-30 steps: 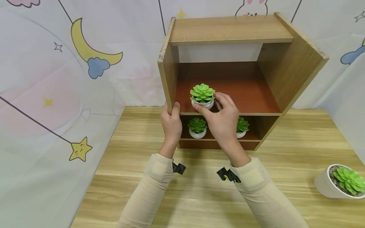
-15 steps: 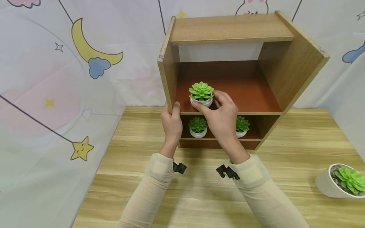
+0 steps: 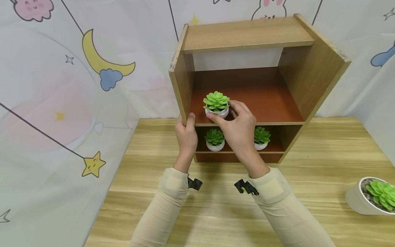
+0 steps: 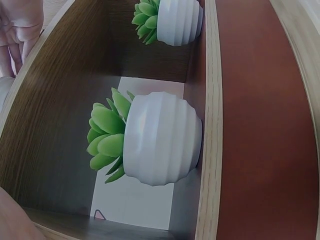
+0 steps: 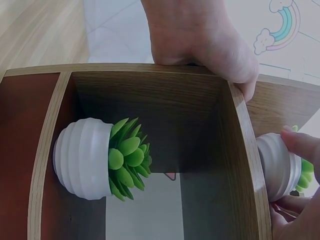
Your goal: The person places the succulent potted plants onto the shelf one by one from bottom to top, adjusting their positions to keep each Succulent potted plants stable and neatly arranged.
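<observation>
The right hand [image 3: 239,128] pinches a white pot [image 3: 220,113] between thumb and fingers, seemingly to spare its green leaves [image 3: 216,100]; the pot is at the upper shelf's [image 3: 262,99] left front. The left hand [image 3: 187,135] grips the side panel [image 3: 186,79], probably to steady the cabinet [image 3: 247,34]. 2 more potted plants [image 3: 215,140] stand below.

We see white fabric wall covering [image 3: 154,51], softly creased, running behind and along left. On it we note printed yellow crescent moon [image 3: 95,61], blue puffy cloud [image 3: 109,79] overlapping its lower curve, yellow smiling five-pointed star [image 3: 93,165] at end of dark slanting line [image 3: 40,130], pink smiling cloud [image 3: 34,7] at top left, white outlined rabbit [image 3: 269,10] at top edge. Right wrist view gives us pastel rainbow print [image 5: 289,24]. Below, we have light yellowish wood-grain tabletop [image 3: 327,164], streaked. Light soft; faint shadows on wood.
</observation>
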Motion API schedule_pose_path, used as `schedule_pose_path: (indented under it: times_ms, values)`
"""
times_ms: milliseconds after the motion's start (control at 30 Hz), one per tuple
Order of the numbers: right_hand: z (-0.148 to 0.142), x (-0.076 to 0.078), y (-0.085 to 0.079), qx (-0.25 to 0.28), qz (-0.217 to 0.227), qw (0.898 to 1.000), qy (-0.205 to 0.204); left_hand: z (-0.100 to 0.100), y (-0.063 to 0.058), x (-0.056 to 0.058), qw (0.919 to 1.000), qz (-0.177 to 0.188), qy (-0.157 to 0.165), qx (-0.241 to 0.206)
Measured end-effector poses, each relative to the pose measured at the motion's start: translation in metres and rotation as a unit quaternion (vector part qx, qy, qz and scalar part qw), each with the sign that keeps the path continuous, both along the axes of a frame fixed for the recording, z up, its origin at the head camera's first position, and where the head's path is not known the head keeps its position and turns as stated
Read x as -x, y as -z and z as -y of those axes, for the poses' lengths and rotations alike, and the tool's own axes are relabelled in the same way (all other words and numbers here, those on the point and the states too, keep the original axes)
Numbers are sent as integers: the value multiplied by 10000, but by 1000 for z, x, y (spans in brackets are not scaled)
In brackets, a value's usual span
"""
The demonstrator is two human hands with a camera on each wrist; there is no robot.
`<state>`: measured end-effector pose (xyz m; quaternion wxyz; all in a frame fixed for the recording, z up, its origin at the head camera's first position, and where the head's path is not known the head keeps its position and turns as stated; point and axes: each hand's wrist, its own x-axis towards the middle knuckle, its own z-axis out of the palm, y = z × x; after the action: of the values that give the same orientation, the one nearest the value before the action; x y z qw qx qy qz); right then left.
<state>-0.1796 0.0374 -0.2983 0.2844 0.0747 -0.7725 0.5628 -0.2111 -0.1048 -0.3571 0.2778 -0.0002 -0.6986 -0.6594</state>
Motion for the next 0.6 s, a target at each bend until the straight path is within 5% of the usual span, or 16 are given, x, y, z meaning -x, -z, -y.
schedule_pose_path:
  times_ms: [600]
  values:
    - [0,-3,-3,-236,101,9997,60,-1,-1,0,10000,-25,-43,61]
